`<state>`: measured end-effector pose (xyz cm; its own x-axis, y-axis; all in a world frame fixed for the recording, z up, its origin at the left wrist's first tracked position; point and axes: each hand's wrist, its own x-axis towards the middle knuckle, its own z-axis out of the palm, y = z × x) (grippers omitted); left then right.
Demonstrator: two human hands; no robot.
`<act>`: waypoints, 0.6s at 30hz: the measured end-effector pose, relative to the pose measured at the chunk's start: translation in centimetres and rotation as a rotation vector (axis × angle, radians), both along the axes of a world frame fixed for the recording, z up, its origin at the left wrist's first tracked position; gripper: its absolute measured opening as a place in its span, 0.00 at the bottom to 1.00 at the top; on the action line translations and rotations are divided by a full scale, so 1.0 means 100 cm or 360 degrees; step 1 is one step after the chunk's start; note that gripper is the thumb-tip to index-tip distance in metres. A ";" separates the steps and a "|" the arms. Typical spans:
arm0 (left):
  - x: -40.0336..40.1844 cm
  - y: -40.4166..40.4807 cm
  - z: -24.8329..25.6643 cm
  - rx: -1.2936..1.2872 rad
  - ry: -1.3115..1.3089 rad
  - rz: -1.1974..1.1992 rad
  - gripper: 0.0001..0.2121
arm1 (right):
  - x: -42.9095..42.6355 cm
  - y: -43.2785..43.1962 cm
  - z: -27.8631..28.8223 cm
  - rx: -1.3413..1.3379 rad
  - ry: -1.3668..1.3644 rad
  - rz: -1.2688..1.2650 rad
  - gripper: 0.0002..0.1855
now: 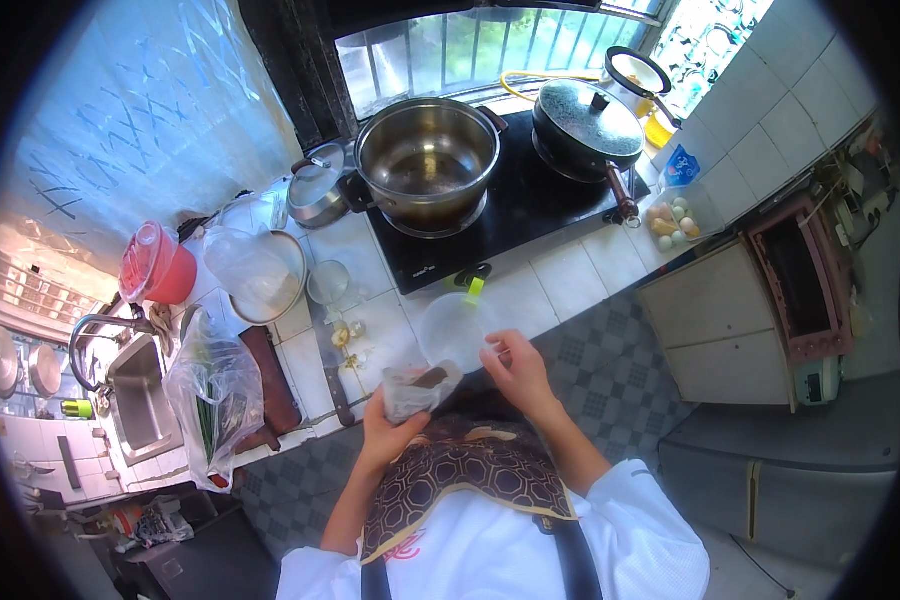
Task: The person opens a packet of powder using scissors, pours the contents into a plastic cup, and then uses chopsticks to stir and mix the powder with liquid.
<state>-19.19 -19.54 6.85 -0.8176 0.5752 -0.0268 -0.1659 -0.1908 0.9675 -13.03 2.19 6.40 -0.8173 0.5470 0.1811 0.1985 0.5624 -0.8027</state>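
Observation:
My left hand (391,424) grips a small plastic bag (412,397) from below. The bag's mouth faces up and shows something brown inside. Beside it, my right hand (517,367) has its fingers curled at the right rim of a translucent plastic bowl (454,326); whether they pinch anything is unclear. A bright yellow-green piece (475,288) shows at the bowl's far rim. To the left lies a kitchen knife (337,394), its dark handle towards me. Garlic (341,335) and bits of peel lie next to it, with a small clear glass bowl (328,282) beyond.
A black cooktop (517,202) bears an open steel pot (427,161) and a lidded frying pan (591,131), its handle pointing towards me. Eggs (675,223) sit in a box at right. Leftward are a bag of green vegetables (214,397), a cutting board (270,379) and a sink (146,397).

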 end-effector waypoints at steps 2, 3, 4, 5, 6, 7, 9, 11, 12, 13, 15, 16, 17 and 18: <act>-0.006 0.001 -0.010 -0.0215 0.0059 -0.0103 0.24 | 0.008 -0.004 0.000 -0.0492 -0.0111 0.0147 0.09; -0.009 0.001 -0.017 -0.0215 0.0060 -0.0113 0.24 | 0.012 -0.005 -0.001 -0.0440 -0.0099 0.0117 0.08; -0.013 -0.001 -0.023 -0.0299 0.0048 -0.0123 0.24 | 0.014 -0.006 -0.002 -0.0387 -0.0088 0.0087 0.07; -0.016 -0.004 -0.027 -0.0383 0.0037 -0.0133 0.24 | 0.017 -0.006 -0.005 -0.0388 -0.0087 0.0078 0.07; -0.021 -0.007 -0.026 -0.0449 0.0086 -0.0129 0.23 | 0.019 -0.006 -0.010 -0.0368 -0.0111 0.0023 0.07; -0.025 -0.008 -0.025 -0.0453 0.0084 -0.0139 0.23 | 0.021 -0.007 -0.014 -0.0348 -0.0136 -0.0031 0.07; -0.035 -0.011 -0.021 -0.0665 0.0400 -0.0058 0.23 | 0.026 -0.009 -0.018 -0.0365 -0.0161 -0.0088 0.06; -0.043 -0.012 -0.020 -0.0754 0.0516 -0.0059 0.23 | 0.029 -0.011 -0.021 -0.0385 -0.0185 -0.0144 0.06; -0.047 -0.010 -0.016 -0.0820 0.0667 -0.0040 0.23 | 0.029 -0.011 -0.022 -0.0356 -0.0176 -0.0166 0.06; -0.050 -0.007 -0.013 -0.0884 0.0820 -0.0021 0.23 | 0.030 -0.011 -0.024 -0.0326 -0.0168 -0.0187 0.06; -0.055 0.000 -0.006 -0.0989 0.0956 -0.0057 0.23 | 0.030 -0.010 -0.026 -0.0299 -0.0165 -0.0212 0.06; -0.057 0.004 -0.003 -0.1087 0.1087 -0.0081 0.23 | 0.030 -0.009 -0.027 -0.0263 -0.0165 -0.0228 0.06; -0.059 0.006 -0.002 -0.1089 0.1092 -0.0093 0.23 | 0.030 -0.007 -0.028 -0.0269 -0.0164 -0.0238 0.06; -0.061 0.008 -0.001 -0.1152 0.1139 -0.0126 0.23 | 0.030 -0.005 -0.028 -0.0264 -0.0141 -0.0251 0.06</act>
<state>-25.27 -18.72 6.75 -0.7386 0.6681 0.0903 0.5097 0.4657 0.7234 -10.01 1.68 3.62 -0.7281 0.6854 0.0094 0.3472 0.3807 -0.8570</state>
